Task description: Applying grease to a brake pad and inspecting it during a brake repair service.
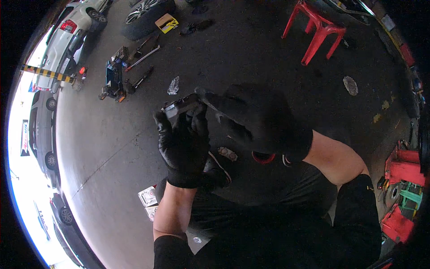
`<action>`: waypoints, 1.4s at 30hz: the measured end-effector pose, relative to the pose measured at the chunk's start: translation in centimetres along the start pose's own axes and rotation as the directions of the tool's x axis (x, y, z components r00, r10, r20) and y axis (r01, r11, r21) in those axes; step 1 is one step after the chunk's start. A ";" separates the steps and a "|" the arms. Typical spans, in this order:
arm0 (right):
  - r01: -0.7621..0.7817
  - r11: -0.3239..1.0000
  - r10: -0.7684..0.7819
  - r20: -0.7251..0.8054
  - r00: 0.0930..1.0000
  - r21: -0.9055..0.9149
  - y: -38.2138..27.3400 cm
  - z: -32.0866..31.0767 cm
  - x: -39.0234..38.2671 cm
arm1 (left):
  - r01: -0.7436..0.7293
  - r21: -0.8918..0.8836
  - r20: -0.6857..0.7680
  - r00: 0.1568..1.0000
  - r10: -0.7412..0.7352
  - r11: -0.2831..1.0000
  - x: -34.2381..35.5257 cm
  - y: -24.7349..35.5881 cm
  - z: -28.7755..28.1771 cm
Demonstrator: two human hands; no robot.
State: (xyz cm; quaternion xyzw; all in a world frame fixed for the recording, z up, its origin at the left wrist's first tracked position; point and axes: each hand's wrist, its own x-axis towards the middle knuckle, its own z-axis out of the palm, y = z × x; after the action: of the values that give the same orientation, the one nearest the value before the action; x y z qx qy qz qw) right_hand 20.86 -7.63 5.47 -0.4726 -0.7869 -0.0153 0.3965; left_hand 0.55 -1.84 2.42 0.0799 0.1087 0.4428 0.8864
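Note:
My left hand, in a black glove, is raised in front of me with its fingers closed around a brake pad. The pad is a flat, dark piece with a lighter grey side facing left. From the right reaches my right hand, also gloved in black. Its extended forefinger meets the pad's right end, while its thumb is apart below; the other fingers are lost in the dark glove. A worn, brownish metal piece lies on the floor beneath my hands, beside my shoe.
A toolbox and long-handled tools sit ahead on the left. Clear plastic wrapping lies closer. A red stool stands far right, red stands near right. White packages are by my left arm. A wheel lies ahead.

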 end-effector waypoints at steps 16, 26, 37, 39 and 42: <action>0.108 0.994 -0.111 -0.109 0.988 -0.034 0.7 -0.8 -0.6 | 0.072 0.151 0.005 0.997 -0.074 0.986 0.1 0.2 -0.9; 0.062 0.997 -0.055 -0.123 0.991 0.052 0.1 -1.7 -0.6 | -0.002 0.266 -0.213 0.975 0.061 0.964 0.2 -1.5 1.2; 0.024 1.000 -0.025 -0.072 0.997 -0.012 0.5 -2.5 0.1 | 0.005 0.298 -0.169 0.985 0.048 0.955 1.1 -1.4 0.2; -0.069 0.944 0.126 -0.160 0.979 0.324 0.7 -2.1 0.4 | -0.023 0.284 -0.114 0.992 0.058 0.959 0.9 -0.6 0.1; -0.479 0.558 0.324 0.353 0.878 0.678 1.4 -2.4 -0.1 | -0.174 0.522 -0.002 0.979 0.206 0.835 0.6 1.1 -3.3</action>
State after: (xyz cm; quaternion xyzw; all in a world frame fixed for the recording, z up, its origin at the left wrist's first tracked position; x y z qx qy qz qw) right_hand 23.41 -7.82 6.54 -0.4333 -0.6261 0.4449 0.4715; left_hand -0.84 -0.57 -0.53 0.3134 0.2410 0.4849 0.7801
